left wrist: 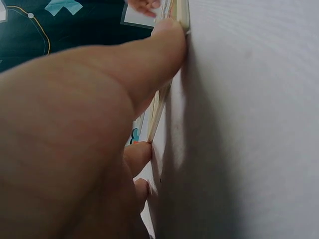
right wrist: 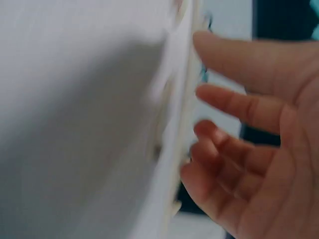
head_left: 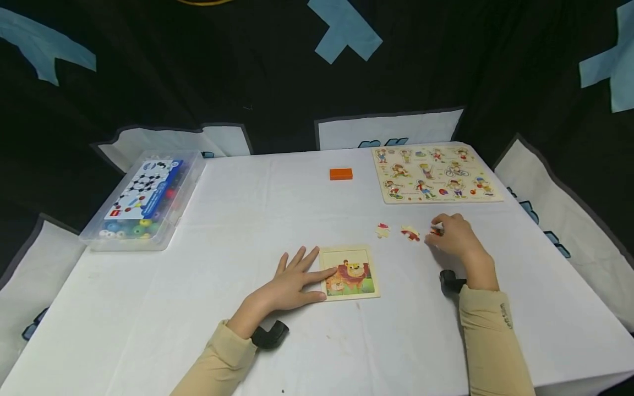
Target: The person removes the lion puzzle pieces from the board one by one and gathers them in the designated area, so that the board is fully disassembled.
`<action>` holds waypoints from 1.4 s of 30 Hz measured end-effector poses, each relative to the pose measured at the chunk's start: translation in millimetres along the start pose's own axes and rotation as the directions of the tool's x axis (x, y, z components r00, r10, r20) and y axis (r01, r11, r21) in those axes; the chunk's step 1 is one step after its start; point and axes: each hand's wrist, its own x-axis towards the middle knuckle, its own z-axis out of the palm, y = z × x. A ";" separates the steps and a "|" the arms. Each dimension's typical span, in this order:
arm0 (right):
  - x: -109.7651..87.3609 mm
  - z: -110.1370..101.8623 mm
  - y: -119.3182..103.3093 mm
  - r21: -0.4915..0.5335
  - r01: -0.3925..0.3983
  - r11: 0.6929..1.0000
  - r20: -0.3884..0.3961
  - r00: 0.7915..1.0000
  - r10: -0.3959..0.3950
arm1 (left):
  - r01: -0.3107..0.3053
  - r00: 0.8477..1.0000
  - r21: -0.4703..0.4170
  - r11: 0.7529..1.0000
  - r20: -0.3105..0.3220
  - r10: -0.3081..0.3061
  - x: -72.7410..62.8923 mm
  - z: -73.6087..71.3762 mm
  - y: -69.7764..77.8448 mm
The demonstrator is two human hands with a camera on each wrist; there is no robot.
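My left hand (head_left: 292, 283) lies with fingers spread at the left side of a small square jigsaw puzzle (head_left: 353, 273) showing a lion picture in a pale wooden frame. Its index finger reaches over the picture, and the thumb (left wrist: 167, 42) touches the frame's near edge. Farther right, my right hand (head_left: 454, 235) hovers by a loose puzzle piece (head_left: 437, 231), partly hidden by the fingers. In the right wrist view its thumb and index finger stand apart, with nothing visible between them. Two more loose pieces, one small (head_left: 382, 230) and one red and yellow (head_left: 410, 233), lie to its left.
A larger wooden puzzle board (head_left: 431, 175) with children's figures lies at the back right. An orange block (head_left: 340, 174) sits at the back middle. On the left stands a clear plastic box (head_left: 143, 201) of colored balls. White cloth covers the table (head_left: 277, 209).
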 end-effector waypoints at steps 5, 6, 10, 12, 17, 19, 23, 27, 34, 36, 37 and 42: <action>-0.3 19.0 -44.6 0.092 0.236 0.967 0.059 0.968 -0.242 | 0.003 1.000 -0.017 1.000 0.003 -0.003 0.5 0.9 -0.1; -0.8 24.3 -53.7 0.115 0.284 0.952 0.077 0.953 -0.294 | 0.005 1.000 -0.019 1.000 0.003 -0.005 0.7 1.0 0.0; -4.7 47.5 -86.5 0.135 0.427 0.894 0.163 0.881 -0.445 | 0.015 1.000 -0.024 1.000 -0.001 -0.015 0.9 1.4 0.1; -7.3 57.7 -98.5 0.128 0.465 0.876 0.220 0.848 -0.482 | 0.027 1.000 -0.035 0.999 -0.010 -0.027 1.0 1.2 0.4; -13.8 72.7 -113.4 0.101 0.517 0.850 0.289 0.802 -0.522 | 0.054 0.998 -0.050 0.997 -0.024 -0.055 1.1 1.8 0.0; -14.9 74.6 -115.0 0.101 0.534 0.840 0.286 0.793 -0.538 | 0.059 0.998 -0.040 0.997 -0.024 -0.060 1.4 2.7 -0.4; -15.0 75.9 -114.8 0.118 0.548 0.828 0.285 0.780 -0.557 | 0.070 0.997 -0.007 0.998 -0.026 -0.070 2.1 5.0 -0.1; -14.1 77.5 -114.4 0.145 0.551 0.822 0.274 0.776 -0.568 | 0.081 0.996 0.028 0.996 -0.025 -0.080 2.6 6.5 1.2; -12.0 78.0 -114.8 0.200 0.543 0.816 0.271 0.769 -0.579 | 0.086 0.996 0.045 0.995 -0.022 -0.085 2.3 5.5 2.6; -10.4 78.0 -114.5 0.212 0.548 0.809 0.271 0.763 -0.587 | 0.087 0.996 0.041 0.995 -0.022 -0.087 2.1 5.3 2.6; -9.4 78.1 -114.4 0.227 0.550 0.804 0.270 0.757 -0.595 | 0.088 0.996 0.040 0.995 -0.021 -0.087 1.9 5.1 2.7; -6.3 77.1 -114.8 0.286 0.544 0.789 0.259 0.749 -0.610 | 0.088 0.996 0.045 0.995 -0.021 -0.088 1.6 5.2 2.4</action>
